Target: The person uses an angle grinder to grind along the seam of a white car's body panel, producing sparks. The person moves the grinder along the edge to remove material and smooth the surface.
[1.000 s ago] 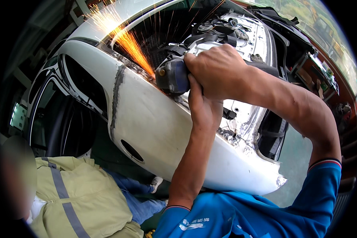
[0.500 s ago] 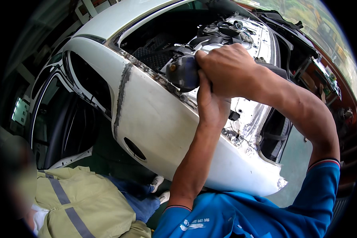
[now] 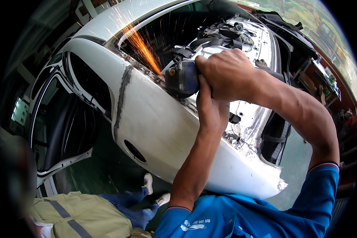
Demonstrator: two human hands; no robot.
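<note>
Across the car [image 3: 158, 119], left hand [image 3: 212, 105] and right hand [image 3: 226, 73] clamp the grinder [image 3: 182, 77], whose sparks [image 3: 145, 51], flying toward eleven o'clock, might scorch the cabin [image 3: 166, 35].

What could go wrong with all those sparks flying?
The grinder might slip and hurt the bare right hand or left hand, both right up close to it. The sparks spray past the opening in the white car, so they might scorch something inside. Hot bits could perhaps reach the co-worker nearby, too.
</note>
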